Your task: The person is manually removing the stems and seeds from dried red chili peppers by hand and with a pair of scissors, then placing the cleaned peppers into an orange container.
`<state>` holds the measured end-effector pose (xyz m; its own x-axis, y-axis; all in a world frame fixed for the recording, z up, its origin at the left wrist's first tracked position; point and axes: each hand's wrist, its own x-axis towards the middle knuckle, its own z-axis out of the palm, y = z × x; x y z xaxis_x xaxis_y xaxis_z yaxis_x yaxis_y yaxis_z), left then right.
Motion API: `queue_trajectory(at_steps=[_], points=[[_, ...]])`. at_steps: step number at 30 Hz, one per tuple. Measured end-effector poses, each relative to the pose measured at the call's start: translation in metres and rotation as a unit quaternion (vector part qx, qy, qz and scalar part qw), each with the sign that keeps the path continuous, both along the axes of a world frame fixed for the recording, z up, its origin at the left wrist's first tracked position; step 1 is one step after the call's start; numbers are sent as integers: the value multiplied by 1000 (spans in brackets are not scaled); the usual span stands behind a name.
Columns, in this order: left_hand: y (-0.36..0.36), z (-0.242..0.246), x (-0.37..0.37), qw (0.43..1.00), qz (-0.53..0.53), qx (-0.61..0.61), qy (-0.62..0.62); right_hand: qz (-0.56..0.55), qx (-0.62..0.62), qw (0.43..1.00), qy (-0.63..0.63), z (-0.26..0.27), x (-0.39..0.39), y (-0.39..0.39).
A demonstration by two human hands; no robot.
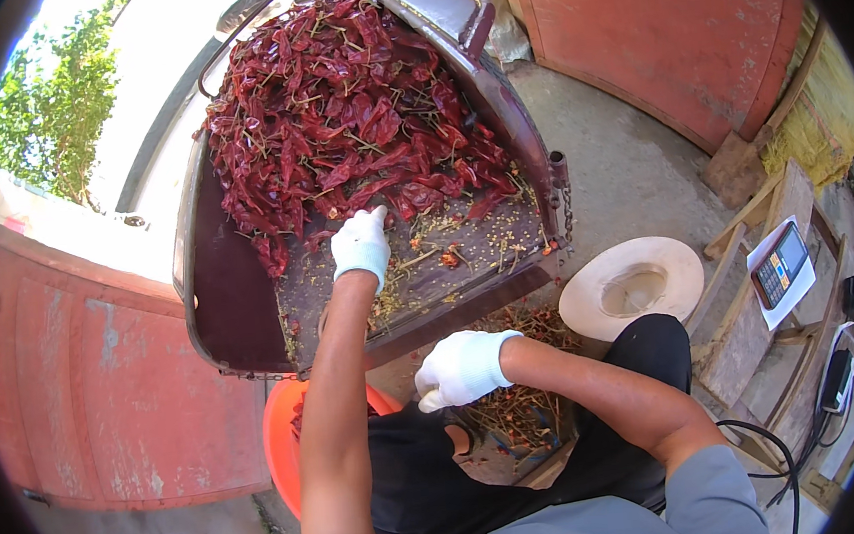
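Observation:
A large heap of dried red chili peppers [332, 116] fills the back of a metal cart bed [229, 282]. My left hand [360, 244], in a white glove, reaches to the heap's front edge, its fingertips at the peppers; whether it grips one is hidden. Loose seeds and stem bits lie on the bed floor beside it. My right hand [459, 370], also gloved, hovers above my lap with curled fingers, in front of the bed's edge; its palm side is hidden. Beneath it, dry pepper stems [521, 410] are piled on the ground. An orange basin [281, 444] with some red peppers stands below my left forearm.
A pale brimmed hat [632, 288] lies right of my knee. On a wooden rack [742, 347] rest a keypad device [779, 265] on white paper, a small black device and a cable. Red metal doors [649, 31] stand on both sides; a chain hangs at the bed's corner.

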<state>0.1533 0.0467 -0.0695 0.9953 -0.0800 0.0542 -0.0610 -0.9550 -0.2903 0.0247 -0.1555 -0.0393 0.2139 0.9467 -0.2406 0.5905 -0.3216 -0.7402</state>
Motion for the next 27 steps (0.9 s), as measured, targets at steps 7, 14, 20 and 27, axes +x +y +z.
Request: queue_trajectory(at_steps=[7, 14, 20, 27], points=[[-1, -5, -40, 958, -10, -243, -148, -108, 37, 993, -25, -2, 14, -7], [-38, 38, -118, 768, 71, -629, -102, -469, 257, 844, -28, -12, 28, -6], [-53, 38, -156, 705, 38, -702, -89, -427, 300, 791, 319, 3, 13, 0], [-40, 33, -163, 737, 17, -676, -25, -493, 298, 778, 252, -5, 22, -5]])
